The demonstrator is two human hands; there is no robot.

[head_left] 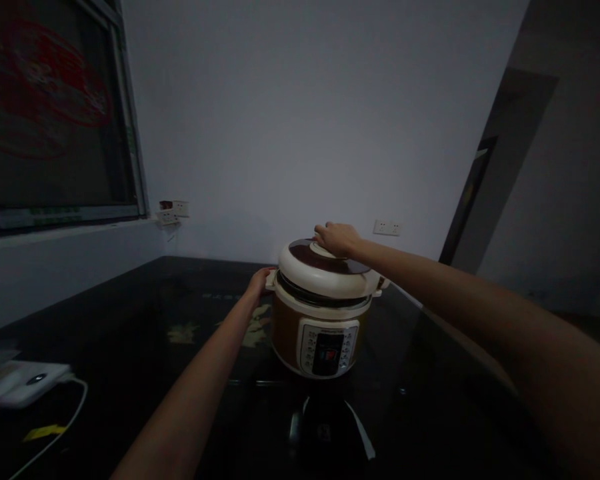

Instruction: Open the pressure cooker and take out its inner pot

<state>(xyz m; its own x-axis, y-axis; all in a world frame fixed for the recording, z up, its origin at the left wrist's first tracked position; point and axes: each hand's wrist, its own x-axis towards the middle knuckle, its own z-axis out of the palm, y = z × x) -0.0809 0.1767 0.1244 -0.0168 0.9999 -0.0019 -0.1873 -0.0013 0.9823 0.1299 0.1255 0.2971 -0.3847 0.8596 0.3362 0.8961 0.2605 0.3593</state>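
An electric pressure cooker [321, 333] with a gold body and a button panel stands on a dark glossy table [130, 333]. Its cream lid [325, 270] with a dark brown top sits slightly tilted on the pot. My right hand [337, 238] is closed over the knob on top of the lid. My left hand [260, 280] grips the cooker's left side handle, its fingers wrapped round it.
A white device [20, 381] with a white cable [60, 427] lies at the table's left front. A dark object [330, 427] sits at the near edge below the cooker. Wall sockets [386, 227] are behind; a window [55, 113] is at the left.
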